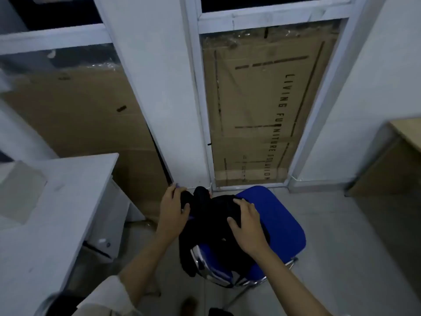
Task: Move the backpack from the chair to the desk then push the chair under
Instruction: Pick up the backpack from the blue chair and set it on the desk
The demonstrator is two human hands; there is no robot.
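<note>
A black backpack [211, 222] lies on the blue seat of a chair [278, 224] with a chrome frame, in the lower middle of the head view. My left hand [173, 209] grips the backpack's left top edge, fingers curled around the fabric. On the backpack's right side rests my right hand [247, 224], fingers spread and pressing into it. The white desk [57, 215] stands to the left of the chair, its near corner roughly level with the backpack.
A pale flat item [20, 192] lies on the desk. Cardboard sheets [262, 110] cover the lower window panes behind the chair. A white pillar [155, 87] stands between them. A wooden desk [401, 137] is at the right. Grey floor surrounds the chair.
</note>
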